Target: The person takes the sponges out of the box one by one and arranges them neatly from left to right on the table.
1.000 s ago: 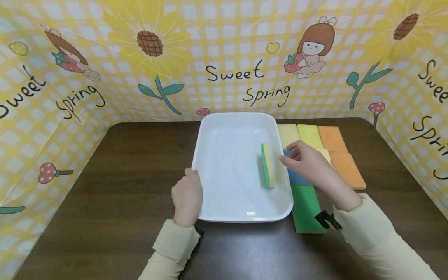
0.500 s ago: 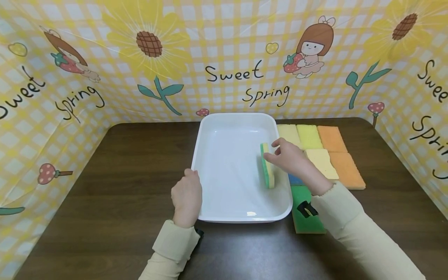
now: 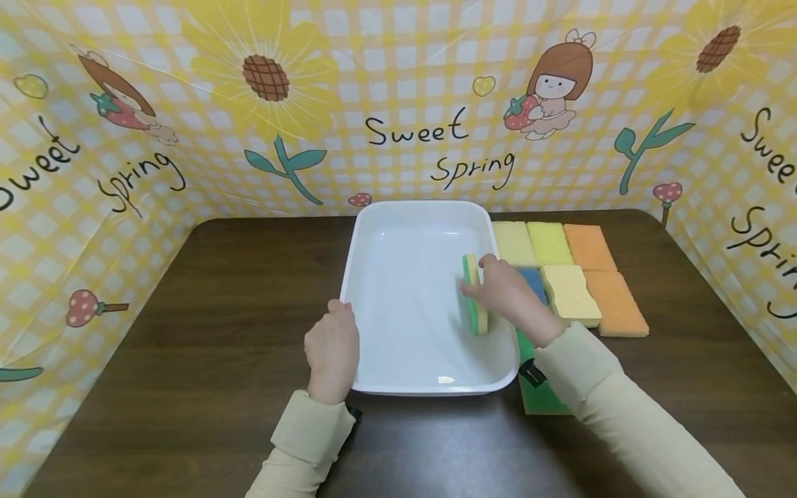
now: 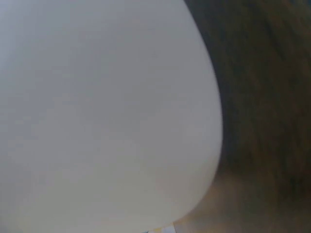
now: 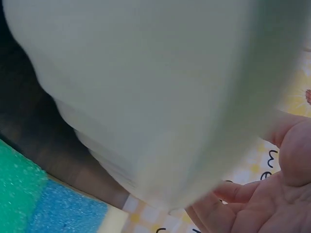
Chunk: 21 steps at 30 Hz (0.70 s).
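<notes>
A white rectangular tray [image 3: 405, 332] stands on the table, and my left hand [image 3: 332, 353] grips its left rim with curled fingers. Inside, near the right wall, a green-and-yellow sponge [image 3: 479, 321] stands on its long edge. My right hand [image 3: 503, 289] reaches over the right rim and pinches this sponge, thumb on the green side and fingers on the yellow side. In the right wrist view, the tray's outer wall [image 5: 136, 97] hides the sponge and the fingertips of my right hand [image 5: 272, 194]. The left wrist view is filled mostly by the blurred tray wall [image 4: 112, 111].
Several sponges lie flat right of the tray: a green one [image 3: 544, 398], a blue one [image 3: 531, 280], a wavy pale yellow one [image 3: 571, 296], two orange ones, including the nearer one [image 3: 616, 304], and yellow ones at the back. A yellow checked cloth [image 3: 398, 90] surrounds the dark table [image 3: 249, 277].
My right hand has moved left from above the tray's right rim to the standing sponge and closed its thumb and fingers on it. My left hand has stayed on the left rim.
</notes>
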Each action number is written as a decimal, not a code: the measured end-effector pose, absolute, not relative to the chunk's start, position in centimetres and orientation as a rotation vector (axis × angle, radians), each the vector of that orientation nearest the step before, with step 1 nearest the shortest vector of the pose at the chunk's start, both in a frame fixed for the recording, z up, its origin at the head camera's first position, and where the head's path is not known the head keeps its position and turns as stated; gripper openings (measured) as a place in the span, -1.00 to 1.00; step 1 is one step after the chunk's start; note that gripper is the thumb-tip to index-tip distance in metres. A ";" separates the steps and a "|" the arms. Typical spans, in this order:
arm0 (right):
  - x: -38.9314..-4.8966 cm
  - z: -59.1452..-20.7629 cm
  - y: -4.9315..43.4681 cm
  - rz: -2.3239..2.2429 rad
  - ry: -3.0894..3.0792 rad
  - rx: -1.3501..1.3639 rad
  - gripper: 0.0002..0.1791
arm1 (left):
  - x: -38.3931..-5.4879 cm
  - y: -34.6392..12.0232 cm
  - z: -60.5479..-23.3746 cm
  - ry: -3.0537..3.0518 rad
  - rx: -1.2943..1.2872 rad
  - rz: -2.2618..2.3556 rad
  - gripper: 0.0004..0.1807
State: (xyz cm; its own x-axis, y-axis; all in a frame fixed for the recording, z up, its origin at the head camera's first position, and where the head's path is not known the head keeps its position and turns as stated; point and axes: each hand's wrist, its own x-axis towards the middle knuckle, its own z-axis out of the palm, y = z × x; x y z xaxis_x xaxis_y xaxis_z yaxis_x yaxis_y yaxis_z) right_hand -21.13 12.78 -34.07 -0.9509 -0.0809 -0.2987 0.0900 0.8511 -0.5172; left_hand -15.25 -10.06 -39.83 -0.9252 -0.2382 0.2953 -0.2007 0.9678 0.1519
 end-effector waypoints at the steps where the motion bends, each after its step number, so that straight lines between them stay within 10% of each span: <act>1: -21.1 -34.2 12.7 -0.788 2.719 0.002 -0.31 | -15.3 -10.1 -39.8 -2.804 0.321 -0.169 -0.64; 21: -20.9 -35.9 11.9 -0.719 2.809 0.046 -0.49 | -15.4 -10.1 -39.9 -2.828 0.338 -0.182 -0.64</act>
